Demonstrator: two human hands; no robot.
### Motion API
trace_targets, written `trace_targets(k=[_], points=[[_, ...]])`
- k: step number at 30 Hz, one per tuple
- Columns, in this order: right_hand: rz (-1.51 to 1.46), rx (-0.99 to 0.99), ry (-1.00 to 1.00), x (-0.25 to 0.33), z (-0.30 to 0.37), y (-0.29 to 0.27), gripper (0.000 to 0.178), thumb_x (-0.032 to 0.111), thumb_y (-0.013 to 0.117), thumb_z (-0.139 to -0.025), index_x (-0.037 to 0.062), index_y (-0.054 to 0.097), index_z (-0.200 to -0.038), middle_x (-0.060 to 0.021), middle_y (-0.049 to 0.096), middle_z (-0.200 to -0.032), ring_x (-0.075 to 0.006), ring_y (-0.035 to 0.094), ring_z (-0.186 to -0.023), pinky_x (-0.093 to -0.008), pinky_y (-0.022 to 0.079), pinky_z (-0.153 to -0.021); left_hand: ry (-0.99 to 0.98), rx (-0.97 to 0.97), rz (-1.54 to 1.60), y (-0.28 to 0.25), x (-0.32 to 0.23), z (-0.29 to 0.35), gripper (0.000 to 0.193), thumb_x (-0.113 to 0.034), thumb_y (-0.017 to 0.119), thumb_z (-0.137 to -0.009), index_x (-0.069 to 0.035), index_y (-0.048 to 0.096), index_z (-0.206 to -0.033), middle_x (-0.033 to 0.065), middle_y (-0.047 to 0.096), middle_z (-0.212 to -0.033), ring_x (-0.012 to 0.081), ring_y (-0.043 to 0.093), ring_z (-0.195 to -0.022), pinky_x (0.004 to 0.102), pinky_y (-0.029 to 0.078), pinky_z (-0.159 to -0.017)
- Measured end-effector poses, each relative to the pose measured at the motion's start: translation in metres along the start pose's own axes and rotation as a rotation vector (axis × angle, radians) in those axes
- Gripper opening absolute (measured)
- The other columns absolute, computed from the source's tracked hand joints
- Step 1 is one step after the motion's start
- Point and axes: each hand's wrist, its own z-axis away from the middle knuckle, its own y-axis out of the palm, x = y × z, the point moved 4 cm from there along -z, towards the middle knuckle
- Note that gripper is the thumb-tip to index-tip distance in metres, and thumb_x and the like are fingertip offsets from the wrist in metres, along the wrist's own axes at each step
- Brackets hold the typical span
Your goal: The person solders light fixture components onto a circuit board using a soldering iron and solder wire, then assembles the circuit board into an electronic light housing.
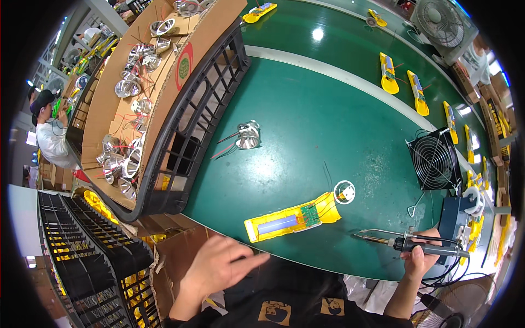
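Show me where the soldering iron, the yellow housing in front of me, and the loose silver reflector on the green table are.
soldering iron [424, 249], head view, on its grip in the right hand.
yellow housing [284, 223], head view, on its blue-grey middle panel.
silver reflector [248, 136], head view, on its shiny cone.

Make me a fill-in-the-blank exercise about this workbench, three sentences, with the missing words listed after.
1. The right hand holds a ____ with its tip pointing left.
2. The yellow tray with the green circuit board lies on a ____ tabletop.
3. The left hand holds ____ and hovers near the table's edge.

Missing words: soldering iron; green; nothing
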Motion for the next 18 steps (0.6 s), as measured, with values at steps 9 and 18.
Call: trace_targets(k=[9,18], points=[[-0.042,0.045,0.026,-0.006,-0.005,0.020,0.032,0.021,0.066,-0.071,-0.0036,0.047,-0.076,-0.0076,0.048,-0.065,-0.0103,0.048,-0.039,-0.0188,0.039,-0.035,0.295,-0.358,0.261,0.020,-0.015,-0.027,0.019,-0.009,0.074,-0.057,-0.008,0.063,-0.073,0.0008,0.057,-0.064,0.0159,0.053,-0.055,0.0278,0.040,-0.050],[-0.004,0.049,0.044,-0.011,-0.010,0.022,0.032,0.022,0.067,-0.071,-0.0029,0.048,-0.075,-0.0061,0.048,-0.061,-0.0097,0.048,-0.040,-0.0192,0.039,-0.036,0.158,-0.483,0.478,0.037,-0.011,-0.045,0.019,-0.003,0.073,-0.057,-0.007,0.064,-0.073,0.0037,0.060,-0.072,0.0177,0.055,-0.058,0.0263,0.043,-0.052]])
